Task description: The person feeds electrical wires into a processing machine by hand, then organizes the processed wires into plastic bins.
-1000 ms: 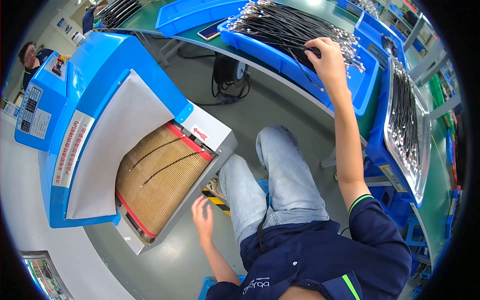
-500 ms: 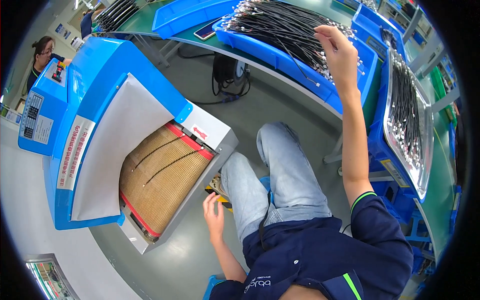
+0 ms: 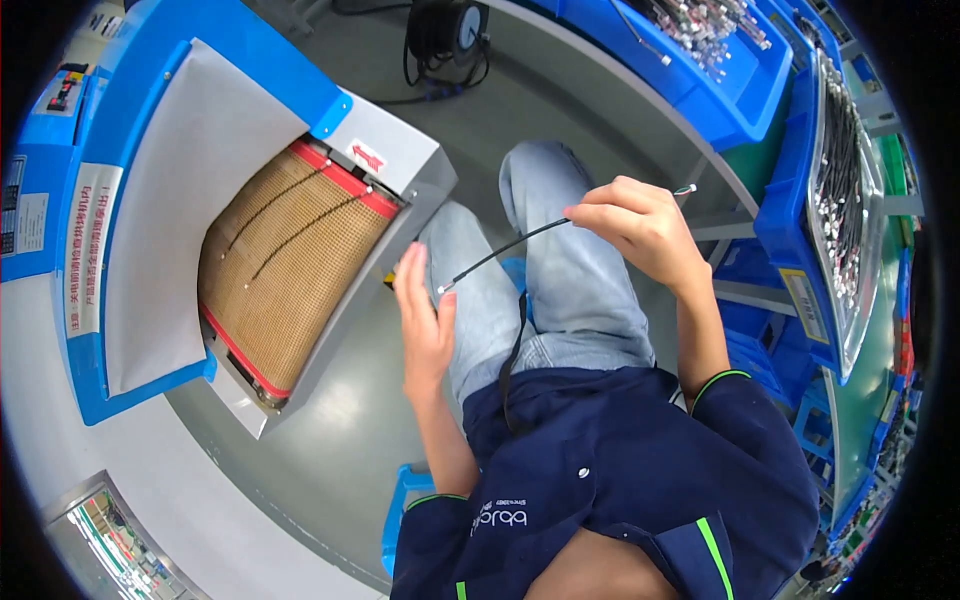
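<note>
A short black cable point(image 3: 515, 243) with small white connectors at its ends is pinched in my right hand point(image 3: 640, 225), above my lap. Its free end points left and down toward my left hand point(image 3: 425, 320). That hand is open, thumb apart from the fingers, close beside the white connector; whether it touches is hard to tell. To the left, two similar black cables point(image 3: 310, 232) lie side by side on the tan mesh conveyor belt point(image 3: 290, 330) with red edges. The belt comes out of a blue machine point(image 3: 240, 50) under a white flap point(image 3: 190, 220).
A blue bin point(image 3: 690, 90) of black cables stands on the bench at the upper right. Beside it, a clear tray point(image 3: 845, 200) of cables rests on another blue bin point(image 3: 785, 210). A black cable reel point(image 3: 445, 35) is on the floor. A blue stool point(image 3: 400, 510) shows beneath me.
My right hand has come down from the cable bin to above my lap, now holding one cable. My left hand has risen toward its end. The view has tilted downward.
</note>
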`<action>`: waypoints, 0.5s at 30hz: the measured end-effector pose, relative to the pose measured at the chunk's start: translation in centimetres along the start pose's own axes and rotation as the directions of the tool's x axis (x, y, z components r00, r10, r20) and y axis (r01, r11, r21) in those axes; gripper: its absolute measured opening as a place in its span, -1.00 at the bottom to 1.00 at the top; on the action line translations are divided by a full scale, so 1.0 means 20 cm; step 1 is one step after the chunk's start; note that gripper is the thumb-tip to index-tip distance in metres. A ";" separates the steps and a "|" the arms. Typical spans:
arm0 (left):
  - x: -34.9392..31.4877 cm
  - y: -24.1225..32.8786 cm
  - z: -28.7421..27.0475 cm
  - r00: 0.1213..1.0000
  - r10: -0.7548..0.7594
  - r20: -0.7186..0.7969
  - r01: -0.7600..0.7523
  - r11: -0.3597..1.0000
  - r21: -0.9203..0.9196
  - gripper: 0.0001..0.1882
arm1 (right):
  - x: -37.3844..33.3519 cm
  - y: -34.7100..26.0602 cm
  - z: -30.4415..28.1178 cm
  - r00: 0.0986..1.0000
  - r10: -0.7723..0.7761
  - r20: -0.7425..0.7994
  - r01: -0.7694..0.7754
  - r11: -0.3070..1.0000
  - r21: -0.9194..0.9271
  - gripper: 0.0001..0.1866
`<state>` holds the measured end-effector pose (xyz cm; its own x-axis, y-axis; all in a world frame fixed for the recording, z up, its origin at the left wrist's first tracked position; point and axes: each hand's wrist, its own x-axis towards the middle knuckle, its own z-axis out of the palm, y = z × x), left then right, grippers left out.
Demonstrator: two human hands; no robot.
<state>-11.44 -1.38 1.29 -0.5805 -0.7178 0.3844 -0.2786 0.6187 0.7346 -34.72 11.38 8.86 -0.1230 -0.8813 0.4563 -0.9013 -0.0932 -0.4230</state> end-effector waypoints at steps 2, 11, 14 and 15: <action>-0.05 -0.04 0.00 0.943 -0.201 0.265 0.216 0.976 -0.029 -0.77 | -0.06 0.02 0.06 1.000 0.023 0.005 -0.023 0.999 0.023 -0.83; -0.10 -0.04 0.06 0.889 -0.189 0.417 0.212 0.977 -0.009 -0.86 | -0.13 0.01 0.31 0.993 -0.075 0.089 0.056 0.977 0.205 -0.80; -0.08 -0.01 0.11 0.885 -0.075 0.459 0.117 0.991 -0.064 -0.89 | -0.13 -0.03 0.42 0.986 -0.094 0.135 0.051 0.955 0.292 -0.83; -0.09 -0.01 0.11 0.888 -0.065 0.456 0.104 0.993 -0.062 -0.90 | -0.13 -0.04 0.43 0.987 -0.095 0.133 0.052 0.954 0.296 -0.83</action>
<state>-12.00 0.42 -0.70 -0.8461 -0.5316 0.0391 -0.2894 0.5197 0.8038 -30.13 9.78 1.36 0.0194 -0.9222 0.3863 -0.7430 -0.2718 -0.6117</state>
